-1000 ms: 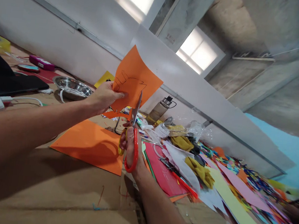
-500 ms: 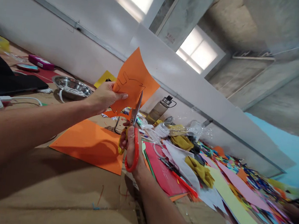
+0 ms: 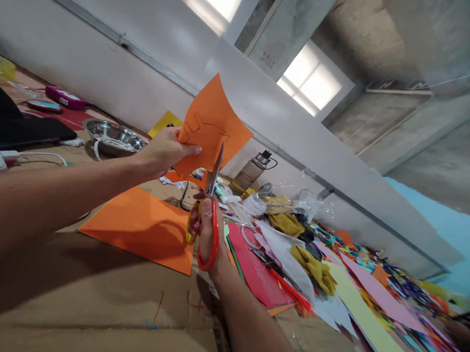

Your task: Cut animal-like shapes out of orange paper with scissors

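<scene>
An orange sheet of paper (image 3: 215,104) with a dark drawn outline is held up by its left side in my left hand (image 3: 169,148), the thumb lying over its front. My right hand (image 3: 204,226) grips a pair of scissors (image 3: 213,241) by its red and yellow handles. Its metal blades point upward and meet the paper near the drawn line; the paper hides part of them. Below both hands, another orange sheet (image 3: 141,225) lies flat on the cardboard.
Cardboard (image 3: 91,301) covers the near surface. At left are a metal bowl (image 3: 115,136), a dark flat object and a purple box (image 3: 64,97). A bottle (image 3: 250,172) stands by the wall. To the right lie red paper (image 3: 254,273), mustard cloth (image 3: 313,267) and many coloured paper scraps.
The orange sheet has shifted very slightly, and its lower edge looks a little different near the blades. Both hands stay in almost the same place.
</scene>
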### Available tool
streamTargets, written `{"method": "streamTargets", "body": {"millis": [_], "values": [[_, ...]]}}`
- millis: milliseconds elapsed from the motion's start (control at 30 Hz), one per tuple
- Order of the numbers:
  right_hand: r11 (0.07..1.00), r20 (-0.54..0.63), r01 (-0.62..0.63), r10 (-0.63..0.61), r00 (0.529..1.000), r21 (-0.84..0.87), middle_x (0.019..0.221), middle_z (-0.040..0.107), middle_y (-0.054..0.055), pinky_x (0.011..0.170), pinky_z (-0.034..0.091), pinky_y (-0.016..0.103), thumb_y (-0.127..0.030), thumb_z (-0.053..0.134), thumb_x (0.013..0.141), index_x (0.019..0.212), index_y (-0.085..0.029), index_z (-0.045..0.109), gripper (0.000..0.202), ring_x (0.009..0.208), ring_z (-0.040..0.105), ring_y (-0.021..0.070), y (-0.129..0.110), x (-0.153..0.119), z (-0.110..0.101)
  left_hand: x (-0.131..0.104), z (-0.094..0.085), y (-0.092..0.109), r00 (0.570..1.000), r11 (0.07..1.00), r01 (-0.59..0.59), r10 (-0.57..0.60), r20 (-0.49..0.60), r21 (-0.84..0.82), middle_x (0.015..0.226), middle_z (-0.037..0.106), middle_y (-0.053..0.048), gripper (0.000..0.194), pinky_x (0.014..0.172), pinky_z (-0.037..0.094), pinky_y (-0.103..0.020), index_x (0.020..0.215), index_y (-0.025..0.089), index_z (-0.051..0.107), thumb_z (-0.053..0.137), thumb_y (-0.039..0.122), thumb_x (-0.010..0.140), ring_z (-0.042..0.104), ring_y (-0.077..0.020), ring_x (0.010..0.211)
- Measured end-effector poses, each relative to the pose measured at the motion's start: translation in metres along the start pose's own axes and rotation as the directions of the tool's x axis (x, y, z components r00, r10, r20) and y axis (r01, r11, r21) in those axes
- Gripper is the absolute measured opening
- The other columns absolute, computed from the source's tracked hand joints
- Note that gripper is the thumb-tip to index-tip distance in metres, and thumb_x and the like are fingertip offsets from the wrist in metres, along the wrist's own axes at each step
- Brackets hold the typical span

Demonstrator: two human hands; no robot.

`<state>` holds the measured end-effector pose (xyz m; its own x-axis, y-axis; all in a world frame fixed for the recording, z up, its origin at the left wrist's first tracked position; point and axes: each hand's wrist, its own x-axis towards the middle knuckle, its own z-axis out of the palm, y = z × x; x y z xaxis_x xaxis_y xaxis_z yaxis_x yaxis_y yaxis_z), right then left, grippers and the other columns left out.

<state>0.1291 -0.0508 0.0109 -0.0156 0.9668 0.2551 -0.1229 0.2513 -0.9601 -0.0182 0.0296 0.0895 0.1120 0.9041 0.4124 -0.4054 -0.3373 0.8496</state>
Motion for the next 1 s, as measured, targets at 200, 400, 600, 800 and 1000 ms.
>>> {"method": "streamTargets", "body": {"millis": [200, 400, 600, 800, 1000], "values": [[1.0, -0.002, -0.009, 0.009, 1.0, 0.011, 0.068, 0.039, -0.008, 0.044, 0.026, 0.019, -0.069, 0.065, 0.08, 0.1, -0.022, 0.053, 0.052, 0.049, 0.03, 0.0058, -0.002, -0.001, 0.001, 0.0, 0.0, -0.001, 1.0, 1.0, -0.008, 0.008, 0.012, 0.013, 0.096, 0.08, -0.001, 0.041, 0.101, 0.045, -0.053, 0.085, 0.031, 0.075, 0.092, 0.041, 0.049, 0.059, -0.0376, 0.122], [1.0, -0.012, -0.026, 0.026, 1.0, -0.006, 0.066, 0.039, -0.009, 0.043, 0.025, 0.019, -0.07, 0.065, 0.079, 0.098, -0.022, 0.053, 0.053, 0.048, 0.03, 0.0055, -0.002, -0.001, 0.001, -0.003, 0.002, 0.003, 0.999, 1.0, 0.015, -0.014, 0.051, -0.018, 0.098, 0.08, 0.0, 0.044, 0.103, 0.043, -0.05, 0.084, 0.033, 0.077, 0.095, 0.041, 0.044, 0.053, -0.0377, 0.132], [0.998, 0.013, 0.026, -0.026, 1.0, -0.049, 0.068, 0.04, -0.007, 0.046, 0.03, 0.021, -0.068, 0.064, 0.082, 0.1, -0.023, 0.053, 0.05, 0.051, 0.033, 0.0078, -0.005, -0.002, 0.002, -0.001, 0.002, 0.0, 0.999, 1.0, -0.024, 0.024, 0.037, -0.007, 0.103, 0.08, -0.005, 0.038, 0.102, 0.046, -0.053, 0.086, 0.028, 0.077, 0.091, 0.034, 0.051, 0.063, -0.0375, 0.117], [0.998, 0.027, 0.023, -0.022, 0.999, -0.055, 0.071, 0.04, -0.006, 0.049, 0.031, 0.022, -0.076, 0.06, 0.081, 0.103, -0.023, 0.052, 0.058, 0.055, 0.034, 0.0089, -0.005, -0.002, 0.001, -0.001, 0.001, 0.0, 1.0, 1.0, -0.01, 0.01, 0.007, 0.012, 0.096, 0.08, -0.005, 0.035, 0.099, 0.048, -0.053, 0.085, 0.024, 0.075, 0.089, 0.03, 0.053, 0.064, -0.0356, 0.113], [0.998, 0.028, 0.044, -0.043, 0.999, -0.043, 0.068, 0.038, -0.007, 0.049, 0.031, 0.023, -0.076, 0.059, 0.082, 0.103, -0.023, 0.052, 0.058, 0.053, 0.034, 0.0095, -0.003, 0.0, 0.0, 0.002, -0.002, -0.009, 0.999, 0.999, -0.036, 0.036, 0.034, 0.023, 0.098, 0.079, -0.006, 0.031, 0.098, 0.049, -0.051, 0.087, 0.022, 0.076, 0.088, 0.029, 0.059, 0.066, -0.0338, 0.109]]}}
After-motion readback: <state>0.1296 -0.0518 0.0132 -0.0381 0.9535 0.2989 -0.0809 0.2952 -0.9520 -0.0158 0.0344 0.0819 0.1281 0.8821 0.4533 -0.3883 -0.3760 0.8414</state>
